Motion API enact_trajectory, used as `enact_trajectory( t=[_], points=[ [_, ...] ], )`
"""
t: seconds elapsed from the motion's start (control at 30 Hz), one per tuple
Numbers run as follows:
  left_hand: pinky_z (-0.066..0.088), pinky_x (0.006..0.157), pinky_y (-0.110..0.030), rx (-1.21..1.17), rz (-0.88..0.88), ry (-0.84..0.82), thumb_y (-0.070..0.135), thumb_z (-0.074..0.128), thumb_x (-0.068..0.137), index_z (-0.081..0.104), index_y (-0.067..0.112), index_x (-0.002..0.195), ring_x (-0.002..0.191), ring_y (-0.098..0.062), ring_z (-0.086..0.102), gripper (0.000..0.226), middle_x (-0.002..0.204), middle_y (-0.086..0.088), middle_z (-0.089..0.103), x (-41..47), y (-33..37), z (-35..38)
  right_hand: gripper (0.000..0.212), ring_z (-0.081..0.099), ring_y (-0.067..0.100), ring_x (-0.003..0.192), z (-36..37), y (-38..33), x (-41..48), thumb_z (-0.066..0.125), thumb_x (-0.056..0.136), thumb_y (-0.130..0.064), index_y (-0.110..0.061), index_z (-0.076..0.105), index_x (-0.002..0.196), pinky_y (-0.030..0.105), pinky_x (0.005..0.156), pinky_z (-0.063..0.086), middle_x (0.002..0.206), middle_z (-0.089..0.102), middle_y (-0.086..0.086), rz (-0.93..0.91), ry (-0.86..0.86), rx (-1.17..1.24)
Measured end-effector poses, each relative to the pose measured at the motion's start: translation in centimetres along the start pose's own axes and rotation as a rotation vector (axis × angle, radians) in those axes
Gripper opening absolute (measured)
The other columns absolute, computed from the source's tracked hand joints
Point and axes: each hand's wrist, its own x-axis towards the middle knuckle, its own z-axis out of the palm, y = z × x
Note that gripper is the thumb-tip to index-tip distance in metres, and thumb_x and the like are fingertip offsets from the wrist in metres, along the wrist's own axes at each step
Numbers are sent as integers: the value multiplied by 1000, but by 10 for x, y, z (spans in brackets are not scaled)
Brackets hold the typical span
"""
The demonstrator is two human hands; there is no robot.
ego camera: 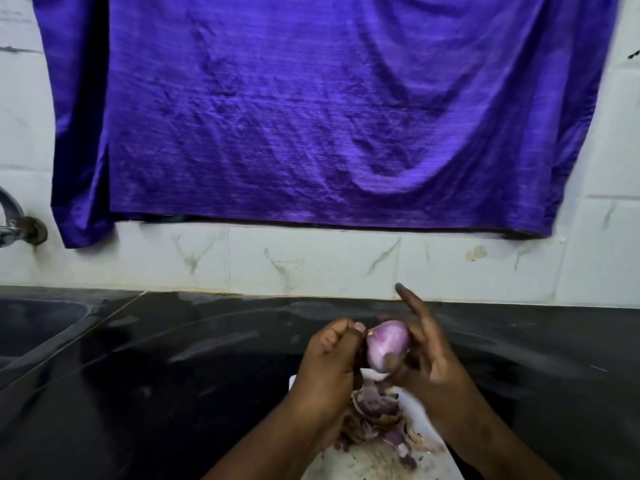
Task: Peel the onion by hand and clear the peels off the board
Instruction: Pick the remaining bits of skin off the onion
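The right hand [426, 362] clamps the firm, slick onion [386, 344]. The left hand [331, 356] pinches its papery skin [363, 345] between curled fingers. Probably best gripped at the ends.

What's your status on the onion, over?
Right hand holds onion above board. Left hand pinches its skin. Peels piled on board, uncleared.

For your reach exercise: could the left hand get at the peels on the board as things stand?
Probably yes: the left hand pinches the onion right over the peels; nothing lies between.
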Motion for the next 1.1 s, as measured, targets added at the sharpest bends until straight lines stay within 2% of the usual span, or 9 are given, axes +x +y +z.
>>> enact_trajectory(
  t=[0.13, 0.23, 0.3, 0.4, 0.53, 0.63, 0.77, 0.93, 1.1],
  points=[
    [39, 65, -32, 287, 187, -28, 16, 48, 110, 47, -10, 84, 69, -18, 44, 36, 74, -11, 48, 2, -9, -1, 71, 72, 28, 71, -6, 2, 4, 79, 71, -71, -16, 74, 115, 35, 55, 58, 97, 76, 20, 243, -53, 202],
    [42, 66, -35, 413, 241, -16, 18, 50, 110, 52, 3, 79, 69, -14, 48, 34, 72, -1, 52, 6, -14, -6, 44, 72, 24, 73, -2, 4, 6, 84, 71, -51, -26, 77, 107, 33, 62, 61, 99, 76, 12, 175, -4, 149],
    [44, 62, -30, 448, 263, -10, 18, 51, 109, 52, 14, 74, 65, -8, 49, 36, 67, 9, 53, 6, -15, -8, 45, 75, 22, 81, 4, 3, 6, 83, 71, -58, -33, 73, 108, 31, 67, 61, 102, 76, 4, 101, 41, 20],
    [51, 61, -25, 390, 298, -55, 19, 51, 106, 55, 4, 79, 64, -7, 58, 31, 70, 5, 59, 4, -14, -4, 54, 75, 19, 80, 8, 3, 2, 69, 77, -78, -41, 62, 115, 33, 67, 62, 99, 73, -7, -15, 99, -191],
    [54, 63, -20, 260, 311, -100, 11, 48, 110, 56, -9, 87, 65, -9, 67, 32, 73, 1, 67, 2, -12, -2, 48, 72, 11, 81, 9, 2, 2, 57, 87, -77, -42, 57, 118, 22, 66, 57, 101, 71, -11, -107, 118, -305],
    [54, 68, -21, 263, 278, -144, 16, 48, 111, 60, -3, 87, 71, -10, 68, 32, 77, 2, 70, 2, -13, -3, 46, 65, 12, 77, 8, 2, 2, 65, 85, -69, -31, 62, 111, 24, 63, 53, 96, 70, -7, -30, 78, -75],
    [42, 65, -17, 550, 375, -187, 25, 49, 110, 52, 30, 76, 67, 4, 52, 34, 70, 20, 60, 3, -19, -6, 45, 53, 18, 60, 7, 4, 4, 58, 90, -58, -13, 63, 94, 29, 49, 42, 76, 60, 8, 81, 223, 192],
    [56, 72, -41, 546, 364, -193, 32, 47, 106, 66, 20, 88, 76, -14, 64, 28, 81, 1, 69, 3, -23, -3, 19, 68, 13, 71, 18, 6, 9, 59, 87, -32, -20, 73, 84, 19, 59, 54, 77, 71, 4, -65, 340, 61],
    [55, 74, -24, 386, 381, -132, 34, 50, 102, 72, 28, 89, 84, -10, 72, 26, 87, 5, 75, 0, -22, 5, 30, 68, 9, 74, 20, 7, 8, 51, 91, -49, -27, 71, 89, 27, 65, 56, 80, 70, -3, -194, 382, -166]
  ],
)
